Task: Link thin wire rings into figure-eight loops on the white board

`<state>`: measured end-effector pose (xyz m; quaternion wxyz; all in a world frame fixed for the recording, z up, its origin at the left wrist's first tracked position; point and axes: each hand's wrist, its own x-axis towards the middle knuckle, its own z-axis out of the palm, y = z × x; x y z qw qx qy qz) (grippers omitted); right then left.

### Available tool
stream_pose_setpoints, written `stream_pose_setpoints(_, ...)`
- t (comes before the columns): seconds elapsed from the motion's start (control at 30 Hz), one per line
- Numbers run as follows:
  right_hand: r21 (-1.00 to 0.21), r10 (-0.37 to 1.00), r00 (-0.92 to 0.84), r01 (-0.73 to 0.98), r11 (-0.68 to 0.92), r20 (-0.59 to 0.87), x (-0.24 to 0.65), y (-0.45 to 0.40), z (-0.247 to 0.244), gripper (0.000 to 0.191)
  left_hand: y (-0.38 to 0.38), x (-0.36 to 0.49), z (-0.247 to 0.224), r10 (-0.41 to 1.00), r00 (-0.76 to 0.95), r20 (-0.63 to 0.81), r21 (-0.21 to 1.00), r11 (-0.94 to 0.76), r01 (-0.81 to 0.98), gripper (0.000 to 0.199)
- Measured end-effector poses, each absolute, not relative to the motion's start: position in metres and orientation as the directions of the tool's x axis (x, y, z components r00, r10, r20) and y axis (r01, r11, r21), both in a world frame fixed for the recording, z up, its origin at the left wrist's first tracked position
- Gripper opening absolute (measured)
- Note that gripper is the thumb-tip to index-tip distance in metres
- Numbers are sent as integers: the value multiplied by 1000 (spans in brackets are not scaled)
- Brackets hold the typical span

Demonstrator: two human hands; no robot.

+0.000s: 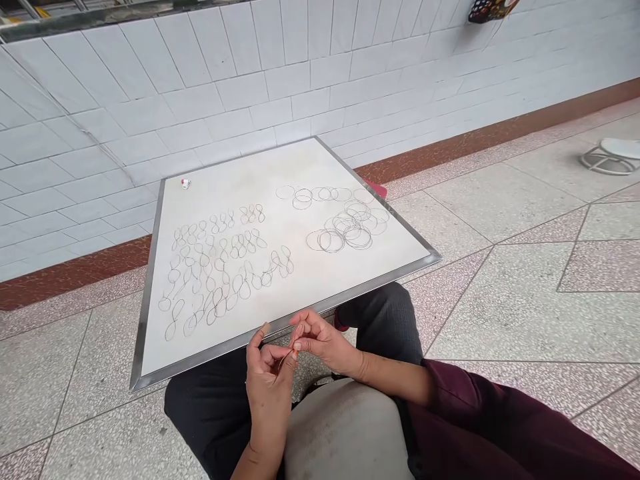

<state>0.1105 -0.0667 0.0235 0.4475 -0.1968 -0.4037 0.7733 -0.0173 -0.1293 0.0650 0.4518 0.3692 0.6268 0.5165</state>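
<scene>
My left hand (270, 380) and my right hand (325, 343) meet just off the near edge of the white table (280, 167), above my lap. Both pinch a thin wire loop (283, 362) between thumb and fingers; its exact shape is partly hidden by the fingertips. Rows of wire loops twisted into figure-eights (215, 310) lie on the left half of the tabletop. Over on the right half, round wire rings (345, 230) are scattered and overlap one another.
A metal rim (350, 293) frames the tabletop. Near its far left corner lies a small red-and-white object (186, 183). The table stands by a white tiled wall (200, 87). A white stool (617, 153) is on the speckled floor (540, 300) at far right.
</scene>
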Motion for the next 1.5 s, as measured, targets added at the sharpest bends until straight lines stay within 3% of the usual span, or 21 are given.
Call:
stream_pose_setpoints(0.13,-805,881,-473,-528,-272,13,106,-63,19,39,-123,-16,52,918,-380,-111,988,144,59,64)
stream_pose_setpoints(0.37,-835,881,-473,-472,-285,-34,106,-56,16,42,-118,-17,53,919,-326,-223,974,195,-115,69)
stream_pose_setpoints(0.67,-839,930,-359,-478,-260,-83,104,-62,23,43,-118,-10,52,911,-396,-112,993,115,-16,65)
stream_pose_setpoints(0.77,-809,911,-393,-492,-322,-123,106,-60,23,45,-116,-8,51,907,-398,-134,989,96,-115,66)
stream_pose_setpoints(0.93,-800,843,-515,-435,-413,-156,116,-57,30,44,-112,-11,49,867,-381,-321,898,150,-414,69)
stream_pose_setpoints(1.07,-838,843,-514,-382,-391,-159,118,-56,32,44,-111,-14,48,852,-349,-391,857,199,-475,66)
stream_pose_setpoints(1.3,-880,880,-445,-335,-337,-168,104,-50,16,39,-106,-15,40,860,-331,-389,885,248,-395,73)
stream_pose_setpoints(1.5,-872,912,-379,-380,-308,-157,98,-43,9,35,-92,-19,7,892,-395,-218,960,123,-250,72)
